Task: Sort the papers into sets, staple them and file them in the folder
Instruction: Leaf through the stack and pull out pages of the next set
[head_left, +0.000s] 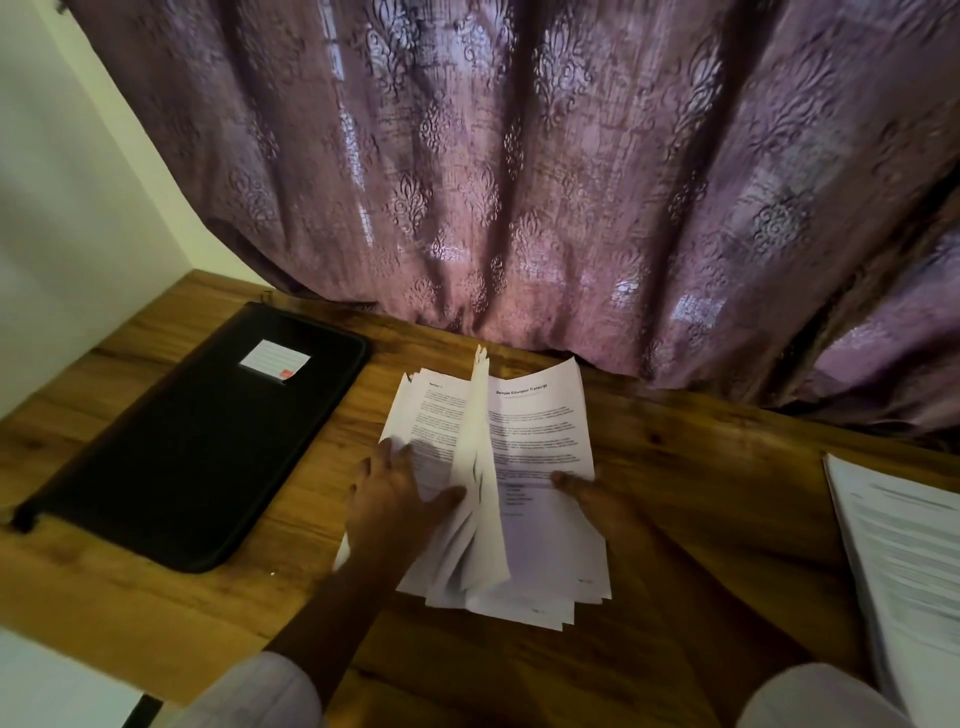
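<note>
at frame centre the white papers (540, 457) are lying fanned on the grainy wooden desk (701, 499), some sheets standing in a ridge. the left hand (393, 501) is pressing them with spread, straight fingers. the right hand (602, 501), shadowed, is touching the right page; its grip cannot be told. the rounded black folder (197, 441) is lying at left.

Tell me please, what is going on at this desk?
A person is leafing through a stack of papers on the wooden desk. The left hand lies spread on the turned pages, its thumb against sheets standing on edge; the right hand rests its thumb on the top page. A closed black folder lies to the left, another paper pile at the right. No stapler shows.
</note>
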